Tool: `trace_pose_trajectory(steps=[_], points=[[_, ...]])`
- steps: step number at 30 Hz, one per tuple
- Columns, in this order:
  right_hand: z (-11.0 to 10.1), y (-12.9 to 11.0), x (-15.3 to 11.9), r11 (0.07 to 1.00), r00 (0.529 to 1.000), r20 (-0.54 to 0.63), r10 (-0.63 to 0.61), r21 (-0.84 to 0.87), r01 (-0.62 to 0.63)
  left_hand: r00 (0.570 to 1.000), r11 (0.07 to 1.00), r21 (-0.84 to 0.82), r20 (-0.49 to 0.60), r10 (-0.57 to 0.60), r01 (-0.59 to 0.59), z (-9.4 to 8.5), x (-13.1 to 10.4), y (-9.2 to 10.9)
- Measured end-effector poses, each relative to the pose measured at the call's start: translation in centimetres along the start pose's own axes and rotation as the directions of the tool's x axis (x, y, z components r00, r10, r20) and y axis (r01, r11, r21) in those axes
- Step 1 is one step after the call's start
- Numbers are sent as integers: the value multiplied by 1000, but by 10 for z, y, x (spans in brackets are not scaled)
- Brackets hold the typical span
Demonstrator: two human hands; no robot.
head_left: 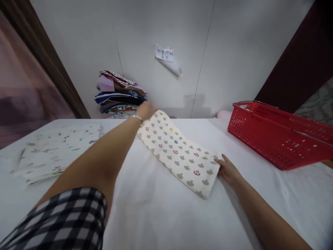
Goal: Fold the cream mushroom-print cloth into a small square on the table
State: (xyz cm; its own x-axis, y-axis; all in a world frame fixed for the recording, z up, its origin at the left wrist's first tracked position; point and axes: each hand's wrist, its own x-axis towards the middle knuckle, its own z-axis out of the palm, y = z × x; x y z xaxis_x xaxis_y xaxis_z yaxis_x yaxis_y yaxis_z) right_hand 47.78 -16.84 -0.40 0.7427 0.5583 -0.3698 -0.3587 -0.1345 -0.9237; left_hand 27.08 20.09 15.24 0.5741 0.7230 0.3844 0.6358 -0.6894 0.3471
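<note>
A folded cream cloth [177,149] with grey, red, yellow and blue mushroom-like prints stretches slantwise between my two hands over the white table. My left hand [147,110], a bracelet at its wrist, grips the far left end, which is lifted off the surface; its fingers are partly blurred. My right hand [227,169] pinches the near right end between thumb and fingers. Left of my left forearm lies a folded white cloth [62,146] with small scattered prints, partly covered by that arm.
A red plastic basket [275,132] with metal handles stands at the right. Several folded fabrics [119,92] are stacked by the wall at the back left. A handwritten paper sign [165,55] hangs on the wall. The white sheet [156,215] covers the table.
</note>
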Motion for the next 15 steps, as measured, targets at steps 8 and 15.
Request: trace_pose_trajectory(steps=[8,15], points=[[-7,0,10,991,999,31,21,-136,-16,925,940,-169,196,327,-296,80,-190,11],[-8,-1,22,995,997,20,78,-63,-77,764,791,-206,206,611,-576,82,-258,62]])
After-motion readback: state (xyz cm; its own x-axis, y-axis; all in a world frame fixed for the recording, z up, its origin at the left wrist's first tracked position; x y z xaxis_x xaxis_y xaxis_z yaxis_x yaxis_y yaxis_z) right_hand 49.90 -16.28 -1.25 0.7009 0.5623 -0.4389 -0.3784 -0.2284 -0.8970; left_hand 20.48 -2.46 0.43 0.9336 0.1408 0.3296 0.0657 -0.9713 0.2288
